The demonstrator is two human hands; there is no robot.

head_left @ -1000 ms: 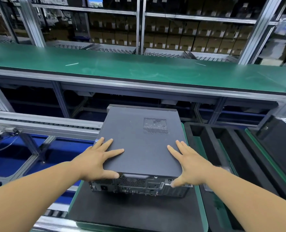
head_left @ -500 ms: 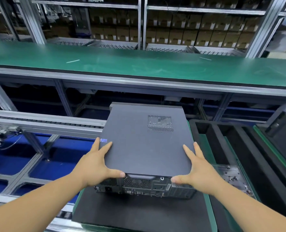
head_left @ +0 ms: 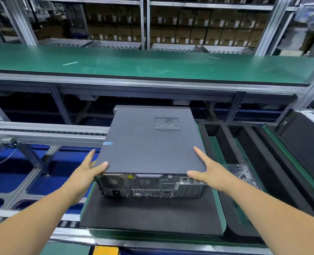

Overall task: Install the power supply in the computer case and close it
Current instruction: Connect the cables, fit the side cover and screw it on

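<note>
A long green workbench (head_left: pixel 152 63) runs left to right across the far side, with shelves of cardboard boxes (head_left: pixel 189 34) behind it. Nearer, the computer case (head_left: pixel 149 144) lies flat on a black foam pad (head_left: pixel 149 212) that sits on a green tray (head_left: pixel 220 205). Its closed dark side panel (head_left: pixel 134 153) faces up. The long axis runs near to far, and the rear panel, with its fan grille (head_left: pixel 145 183) and the power supply vent (head_left: pixel 112 181), points toward the person. A perforated vent patch (head_left: pixel 167 125) sits toward the far right of the top.

Compared with a second ago, both hands have slid off the top of the lid and outward to its near corners, and more of the rear panel is now in view. The left hand (head_left: pixel 84 173) cups the near left corner, thumb on the top edge and fingers along the left side. The right hand (head_left: pixel 211 172) has its thumb at the near right edge and straight fingers lying along the right side; both touch the case without a clenched grip.

To the right, black foam inserts (head_left: pixel 253 162) fill neighbouring trays, and a bare metal bracket (head_left: pixel 242 173) lies just beyond the right hand. A small blue sticker (head_left: pixel 107 143) marks the left edge of the lid.
</note>
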